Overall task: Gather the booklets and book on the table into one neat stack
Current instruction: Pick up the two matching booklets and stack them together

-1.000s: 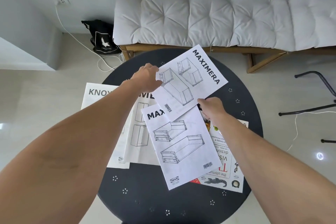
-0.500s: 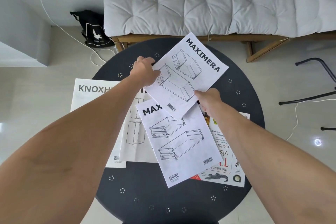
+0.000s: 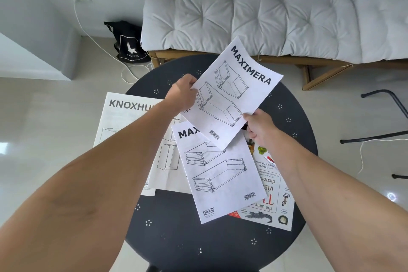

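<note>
We hold MAXIMERA booklet point(image 3: 231, 93) above the bench point(image 3: 220, 247) w/ both hands: left hand point(image 3: 182, 95) fingers clamped on its left edge, right hand point(image 3: 259, 126) pinching its lower right edge. Second MAX booklet point(image 3: 220, 172), KNOXHULT booklet point(image 3: 123, 117) & book point(image 3: 273, 194) lie overlapped on bench below.

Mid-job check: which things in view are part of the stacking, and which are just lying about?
Part of the job:
held MAXIMERA booklet, in left hand and right hand
second MAXIMERA booklet
KNOXHULT booklet
cabinet booklet
picture dictionary
round table

Just lying about:
cushioned bench
black bag
white cable
</note>
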